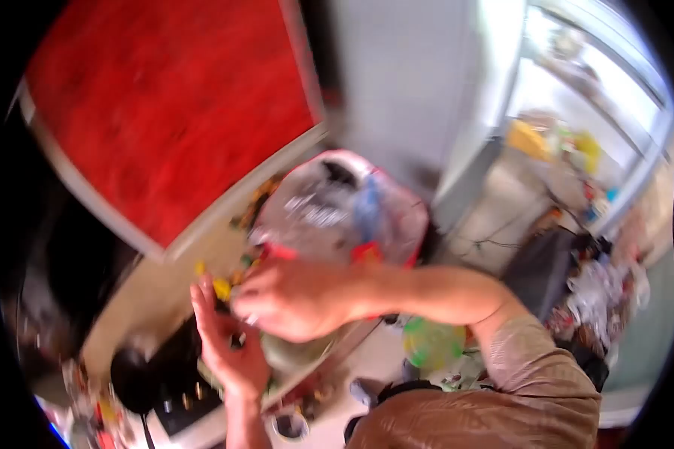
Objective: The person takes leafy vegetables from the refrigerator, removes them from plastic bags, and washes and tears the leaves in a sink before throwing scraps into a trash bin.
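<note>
My left hand [232,352] is raised over the counter with its fingers stretched upward, open. Just to its right, my right hand [292,299] reaches across with the fingers curled in toward the left palm. Motion blur hides what the right fingers pinch, if anything. Small yellow items [221,288] show on the counter right behind the hands. Partly covered by my wrists, a pale rounded shape [296,352] lies below the right hand; its kind is unclear.
A red cabinet door [172,112] overhangs the counter [146,299]. A black pan [132,378] sits by a black stove [191,404]. Behind my right arm is a large pink-rimmed round thing [292,209]. A green plastic basin [433,343] and plastic bags [599,295] are lower right.
</note>
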`<state>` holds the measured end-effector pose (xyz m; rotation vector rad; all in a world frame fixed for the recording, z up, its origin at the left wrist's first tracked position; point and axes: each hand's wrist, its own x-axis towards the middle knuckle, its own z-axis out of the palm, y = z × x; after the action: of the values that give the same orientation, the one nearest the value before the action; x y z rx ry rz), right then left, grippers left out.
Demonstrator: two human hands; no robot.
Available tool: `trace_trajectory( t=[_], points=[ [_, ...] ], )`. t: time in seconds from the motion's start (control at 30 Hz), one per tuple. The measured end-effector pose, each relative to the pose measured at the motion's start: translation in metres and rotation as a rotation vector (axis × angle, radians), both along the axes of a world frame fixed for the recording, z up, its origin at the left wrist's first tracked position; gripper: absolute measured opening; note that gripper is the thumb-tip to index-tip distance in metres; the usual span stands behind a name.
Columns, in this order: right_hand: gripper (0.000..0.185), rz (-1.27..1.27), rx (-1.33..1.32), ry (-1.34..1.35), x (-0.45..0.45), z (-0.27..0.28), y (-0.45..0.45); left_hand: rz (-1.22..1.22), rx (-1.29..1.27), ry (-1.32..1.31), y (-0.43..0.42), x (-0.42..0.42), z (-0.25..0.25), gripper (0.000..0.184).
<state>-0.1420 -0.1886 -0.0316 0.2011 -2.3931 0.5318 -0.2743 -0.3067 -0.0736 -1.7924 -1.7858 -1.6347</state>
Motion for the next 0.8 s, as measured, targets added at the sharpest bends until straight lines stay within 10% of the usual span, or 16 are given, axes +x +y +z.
trace_trajectory(
  t=[0.17,0.23,0.33,0.47,0.53,0.8],
  points=[
    [0.030,0.151,-0.371,0.173,0.072,-0.012,0.004,-0.164,-0.192,0.098,0.008,-0.010,0.015,0.014],
    [0.032,-0.126,-0.640,0.438,0.108,-0.048,-0.001,-0.296,-0.061,0.013,0.003,0.019,0.037,0.023],
    [0.043,-0.506,-1.265,0.098,0.163,-0.086,-0.049,-0.465,0.116,0.073,0.013,0.068,0.055,0.021],
    [0.070,-0.134,-1.848,-0.025,0.183,-0.170,-0.120,-0.692,0.104,0.350,0.026,0.142,0.027,0.007],
    [0.063,0.194,-2.630,0.524,0.192,-0.180,-0.135,-0.923,0.129,0.459,0.027,0.176,-0.003,0.017],
    [0.072,-0.525,-2.028,0.663,0.251,-0.190,-0.132,-1.551,0.062,0.588,0.047,0.293,-0.039,0.036]
  ],
)
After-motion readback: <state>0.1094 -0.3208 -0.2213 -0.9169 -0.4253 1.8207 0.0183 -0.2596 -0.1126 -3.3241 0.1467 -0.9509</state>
